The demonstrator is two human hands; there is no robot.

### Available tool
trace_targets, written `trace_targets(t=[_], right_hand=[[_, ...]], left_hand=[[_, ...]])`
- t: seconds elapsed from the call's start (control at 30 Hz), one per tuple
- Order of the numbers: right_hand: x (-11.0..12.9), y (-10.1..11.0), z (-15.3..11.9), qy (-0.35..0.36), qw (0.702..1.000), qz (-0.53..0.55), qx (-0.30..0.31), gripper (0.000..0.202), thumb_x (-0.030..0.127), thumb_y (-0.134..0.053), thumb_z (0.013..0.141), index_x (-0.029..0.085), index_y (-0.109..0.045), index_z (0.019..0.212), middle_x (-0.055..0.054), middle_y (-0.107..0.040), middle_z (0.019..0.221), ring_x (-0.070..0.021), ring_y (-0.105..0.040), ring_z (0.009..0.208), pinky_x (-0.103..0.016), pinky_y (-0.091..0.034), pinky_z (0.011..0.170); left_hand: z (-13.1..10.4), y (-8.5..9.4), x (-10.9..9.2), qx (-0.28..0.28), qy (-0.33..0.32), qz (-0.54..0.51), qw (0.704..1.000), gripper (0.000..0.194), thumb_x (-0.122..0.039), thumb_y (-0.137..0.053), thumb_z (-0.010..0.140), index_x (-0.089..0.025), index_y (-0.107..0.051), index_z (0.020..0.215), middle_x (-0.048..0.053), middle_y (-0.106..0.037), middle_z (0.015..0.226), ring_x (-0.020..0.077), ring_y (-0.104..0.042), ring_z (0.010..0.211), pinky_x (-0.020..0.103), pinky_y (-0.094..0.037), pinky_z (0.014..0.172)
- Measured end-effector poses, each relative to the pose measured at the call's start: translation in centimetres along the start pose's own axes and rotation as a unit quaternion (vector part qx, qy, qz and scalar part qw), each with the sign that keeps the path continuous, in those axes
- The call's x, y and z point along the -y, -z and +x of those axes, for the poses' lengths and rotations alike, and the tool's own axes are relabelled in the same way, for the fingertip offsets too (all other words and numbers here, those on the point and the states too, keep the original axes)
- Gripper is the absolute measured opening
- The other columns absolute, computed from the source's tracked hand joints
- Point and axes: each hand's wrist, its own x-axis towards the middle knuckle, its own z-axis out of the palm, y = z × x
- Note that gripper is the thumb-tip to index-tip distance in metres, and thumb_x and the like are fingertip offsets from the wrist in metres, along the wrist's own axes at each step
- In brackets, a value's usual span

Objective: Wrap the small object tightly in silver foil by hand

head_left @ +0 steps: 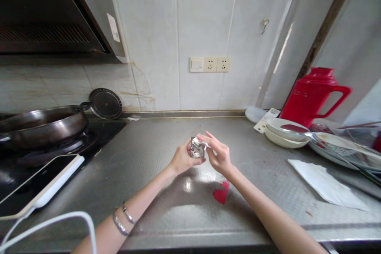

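Observation:
Above the middle of the metal counter [149, 154], my left hand [182, 159] is closed around a small, square, shiny see-through object [197, 150] that looks like a glass cube or little glass container. My right hand [219, 153] meets it from the other side, its fingers bent over the top right edge. A bit of white, tissue-like material [196, 140] shows between those fingertips and the object. What lies inside the square object is too small to make out. A torn red scrap [221, 193] lies on the counter below my right wrist.
On the left, a steel pan [44, 127] sits on the black stove, with a phone [38, 184] and white cable [65, 215] in front. To the right are a red thermos jug [312, 97], stacked bowls [282, 139], plates [351, 162] and a white paper sheet [324, 184].

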Motion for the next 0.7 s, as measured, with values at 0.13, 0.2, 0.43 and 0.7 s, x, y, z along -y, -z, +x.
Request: trace_targets(t=[0.13, 0.2, 0.43, 0.7], right_hand=[[0.77, -0.60, -0.37, 0.066, 0.996, -0.008, 0.050, 0.045, 0.005, -0.038, 0.086, 0.021, -0.053, 0.126, -0.010, -0.067, 0.116, -0.0214, -0.058, 0.116, -0.049, -0.045, 0.102], [0.77, -0.58, -0.33, 0.087, 0.994, -0.014, 0.067, 0.047, 0.004, -0.038, 0.085, 0.020, -0.051, 0.128, -0.011, -0.067, 0.115, -0.0210, -0.058, 0.116, -0.049, -0.044, 0.103], [-0.11, 0.19, -0.01, 0.043, 0.999, -0.022, 0.004, 0.041, 0.006, -0.040, 0.087, 0.023, -0.057, 0.121, -0.009, -0.069, 0.112, -0.0221, -0.062, 0.111, -0.051, -0.044, 0.102], [0.58, -0.25, -0.27, 0.088, 0.994, -0.021, 0.055, 0.043, 0.008, -0.039, 0.089, 0.022, -0.053, 0.127, -0.009, -0.067, 0.116, -0.0215, -0.058, 0.116, -0.048, -0.043, 0.104]], left_hand=[[0.39, 0.57, 0.52, -0.030, -0.026, 0.118, 0.992, 0.036, -0.023, -0.074, 0.060, -0.016, -0.060, 0.092, 0.003, -0.065, 0.086, 0.0178, -0.061, 0.080, 0.025, -0.047, 0.069], [0.44, 0.63, 0.53, -0.037, -0.030, 0.144, 0.988, 0.031, -0.021, -0.073, 0.060, -0.016, -0.060, 0.088, 0.002, -0.065, 0.083, 0.0178, -0.061, 0.078, 0.025, -0.047, 0.069], [0.14, 0.14, -0.28, -0.009, 0.005, -0.008, 1.000, 0.051, -0.021, -0.073, 0.061, -0.015, -0.054, 0.108, 0.001, -0.067, 0.087, 0.0144, -0.062, 0.074, 0.023, -0.047, 0.066], [0.55, 0.94, 0.12, -0.030, 0.002, 0.096, 0.995, 0.033, -0.020, -0.068, 0.062, -0.017, -0.059, 0.093, 0.000, -0.065, 0.077, 0.0140, -0.059, 0.065, 0.024, -0.046, 0.060]])
